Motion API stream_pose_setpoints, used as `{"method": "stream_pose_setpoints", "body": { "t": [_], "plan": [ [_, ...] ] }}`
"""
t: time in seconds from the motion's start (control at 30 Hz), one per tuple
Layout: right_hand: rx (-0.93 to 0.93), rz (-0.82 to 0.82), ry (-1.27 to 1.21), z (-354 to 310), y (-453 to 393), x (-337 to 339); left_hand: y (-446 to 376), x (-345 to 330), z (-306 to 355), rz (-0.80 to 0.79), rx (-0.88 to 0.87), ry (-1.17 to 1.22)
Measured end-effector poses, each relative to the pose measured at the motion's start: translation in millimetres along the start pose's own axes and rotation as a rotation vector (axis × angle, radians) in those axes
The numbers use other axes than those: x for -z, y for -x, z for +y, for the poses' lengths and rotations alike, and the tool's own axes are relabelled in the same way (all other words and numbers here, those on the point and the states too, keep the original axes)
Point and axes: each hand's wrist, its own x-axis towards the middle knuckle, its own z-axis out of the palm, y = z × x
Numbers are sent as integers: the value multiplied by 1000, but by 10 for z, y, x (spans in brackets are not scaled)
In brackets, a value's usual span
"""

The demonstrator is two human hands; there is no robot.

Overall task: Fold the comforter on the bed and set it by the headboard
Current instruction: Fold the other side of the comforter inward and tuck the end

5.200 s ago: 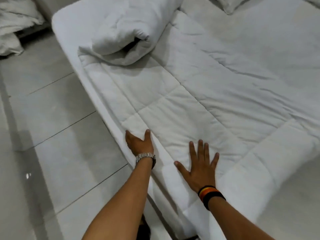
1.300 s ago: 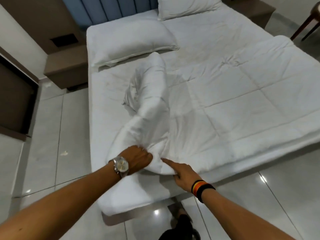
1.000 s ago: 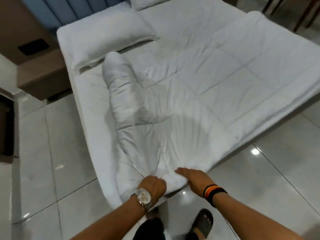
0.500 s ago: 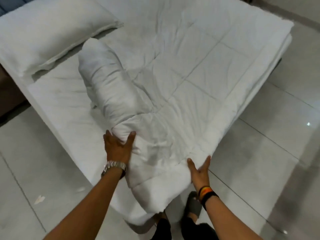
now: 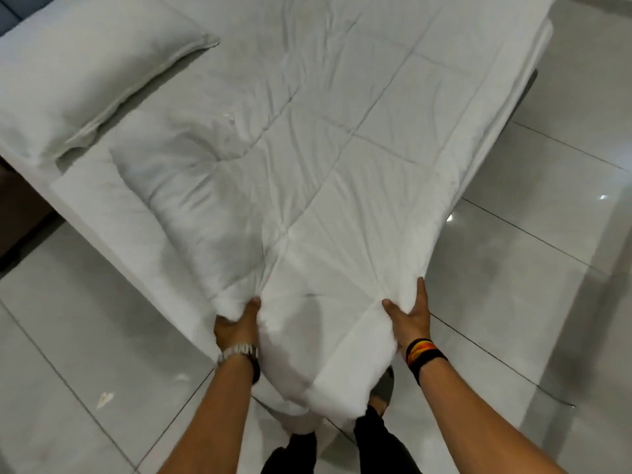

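The white quilted comforter lies spread over the bed, its near corner hanging over the bed's foot corner toward me. A bunched, rolled part of it runs along the left side. My left hand, with a metal watch, grips the rolled edge at the near end. My right hand, with a dark striped wristband, grips the comforter's near right edge, thumb on top. The bare mattress shows along the left. The headboard is barely in view at the top left corner.
A white pillow lies at the upper left of the bed. Glossy grey floor tiles surround the bed's corner. My legs and a dark sandal are under the hanging comforter. A dark bedside unit sits at the far left.
Both hands have shifted from lying flat on the comforter to gripping its near end. The tall rolled section has flattened, and the comforter has been drawn toward me over the corner.
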Motion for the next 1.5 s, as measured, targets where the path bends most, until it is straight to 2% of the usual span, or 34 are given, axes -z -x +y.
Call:
{"method": "stream_pose_setpoints", "body": {
  "t": [0.13, 0.2, 0.33, 0.47, 0.57, 0.63, 0.73, 0.77, 0.87, 1.03, 1.1, 1.23, 1.33, 1.5],
  "plan": [
    [14, 81, -78, -3, 252, -110, -19, 188, -163, -46, 132, -16],
    [-82, 100, -174, 70, 498, -172, -183, 187, -41, -67, 194, -41],
    [-201, 162, -269, 586, 1146, -406, -726, 458, 311, -317, 269, 45],
    [-306, 269, -562, 1047, 1625, -902, -1453, 684, 701, -405, 272, 112],
    [-243, 351, -627, 1259, 1848, -1166, -1991, 702, 810, -445, 252, 88],
    [-144, 371, -533, 1261, 1999, -1279, -2192, 679, 821, -430, 255, 71],
    [-57, 375, -421, 1185, 2168, -1352, -2093, 727, 916, -246, 177, 41],
    [-35, 402, -404, 1129, 2217, -1352, -2052, 764, 936, -234, 158, 39],
    [0, 458, -407, 978, 2342, -1332, -1988, 976, 983, -282, 121, 14],
    [39, 432, -416, 1104, 2571, -1406, -2011, 1346, 1157, -461, 92, -174],
    [82, 420, -405, 1150, 2651, -1480, -2111, 1500, 1270, -405, -1, -281],
    [89, 465, -396, 1297, 2737, -1586, -2418, 1819, 1646, -308, -302, -479],
    [98, 582, -366, 1319, 2700, -1711, -2750, 1803, 2047, -356, -411, -524],
    [168, 918, -312, 1038, 2599, -2284, -3326, 1331, 2660, -475, -491, -589]
  ]
}}
